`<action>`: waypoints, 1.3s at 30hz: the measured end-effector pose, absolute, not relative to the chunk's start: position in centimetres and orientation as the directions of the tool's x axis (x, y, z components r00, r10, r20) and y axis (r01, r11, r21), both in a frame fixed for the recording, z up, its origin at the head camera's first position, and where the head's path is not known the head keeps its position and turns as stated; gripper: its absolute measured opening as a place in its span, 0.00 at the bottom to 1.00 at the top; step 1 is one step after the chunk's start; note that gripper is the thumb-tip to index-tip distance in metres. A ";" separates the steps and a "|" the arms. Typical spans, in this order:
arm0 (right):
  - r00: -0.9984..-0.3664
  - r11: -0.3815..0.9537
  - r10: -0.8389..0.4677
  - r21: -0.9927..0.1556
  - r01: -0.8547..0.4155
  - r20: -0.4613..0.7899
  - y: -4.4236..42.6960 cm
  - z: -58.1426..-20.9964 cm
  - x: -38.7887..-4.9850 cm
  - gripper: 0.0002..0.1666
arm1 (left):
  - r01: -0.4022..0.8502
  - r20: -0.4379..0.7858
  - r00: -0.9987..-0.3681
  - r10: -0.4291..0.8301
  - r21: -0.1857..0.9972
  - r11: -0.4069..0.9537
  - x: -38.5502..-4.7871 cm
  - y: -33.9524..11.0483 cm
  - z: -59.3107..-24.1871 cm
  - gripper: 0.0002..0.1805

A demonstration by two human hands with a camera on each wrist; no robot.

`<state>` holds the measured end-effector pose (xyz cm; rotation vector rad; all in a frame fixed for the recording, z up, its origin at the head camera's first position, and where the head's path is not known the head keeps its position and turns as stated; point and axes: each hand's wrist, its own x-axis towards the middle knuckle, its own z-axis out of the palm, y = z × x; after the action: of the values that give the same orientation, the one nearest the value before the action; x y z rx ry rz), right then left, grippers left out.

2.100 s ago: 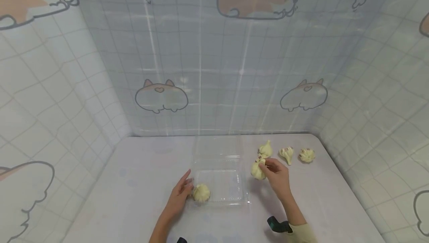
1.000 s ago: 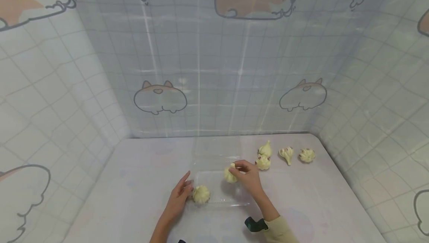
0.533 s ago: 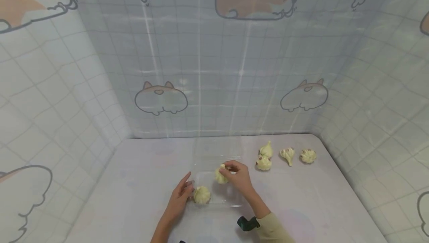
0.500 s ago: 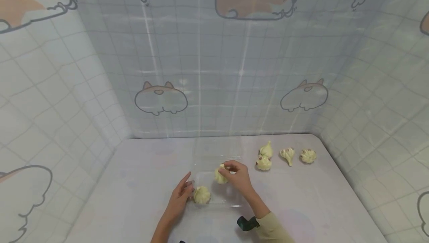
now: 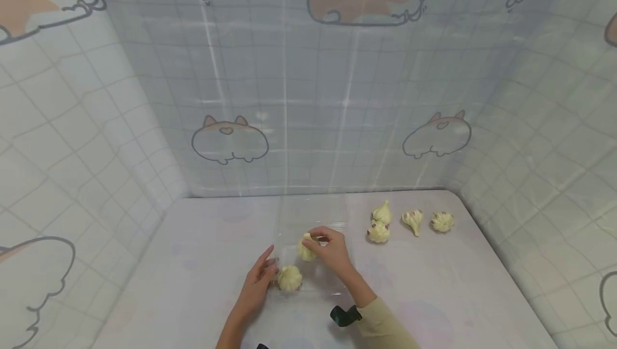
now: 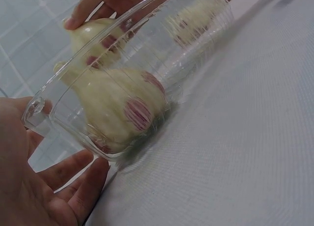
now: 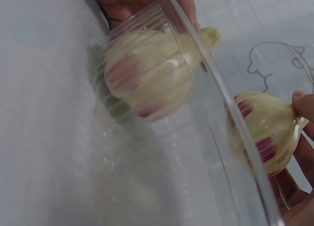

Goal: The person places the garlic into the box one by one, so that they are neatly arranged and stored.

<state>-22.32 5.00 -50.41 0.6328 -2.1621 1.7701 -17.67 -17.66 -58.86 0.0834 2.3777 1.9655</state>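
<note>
Screened booth, cartoon-dog sheeting on three sides, table

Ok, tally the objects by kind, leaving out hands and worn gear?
Clear plastic container: 1
Garlic bulbs: 6 (1 in the right hand, 1 in the container, 4 on the table)
Total: 7
</note>
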 end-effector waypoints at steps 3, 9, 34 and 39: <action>-0.863 0.176 -0.161 -0.846 -0.503 0.480 4.4 -50.5 -22.4 0.08 | 0.006 -0.009 -0.997 0.079 0.983 0.185 -17.8 -17.7 -58.9 0.29; -0.869 0.172 -0.189 -0.856 -0.487 0.457 3.6 -50.4 -22.2 0.09 | 0.004 -0.012 -0.996 0.084 0.982 0.188 -17.8 -17.7 -58.7 0.29; -0.865 0.228 -0.276 -0.846 -0.483 0.420 0.7 -54.7 -24.9 0.10 | 0.043 0.029 -0.994 0.101 0.989 0.145 -17.6 -17.7 -58.8 0.29; -0.882 0.252 -0.287 -0.859 -0.445 0.373 0.5 -55.0 -25.0 0.10 | 0.031 0.015 -0.993 0.115 0.989 0.144 -17.4 -17.6 -58.1 0.29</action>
<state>-25.01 0.54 -55.02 0.6992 -2.3710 1.7024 -17.40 -17.65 -58.08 0.1492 2.3265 2.0090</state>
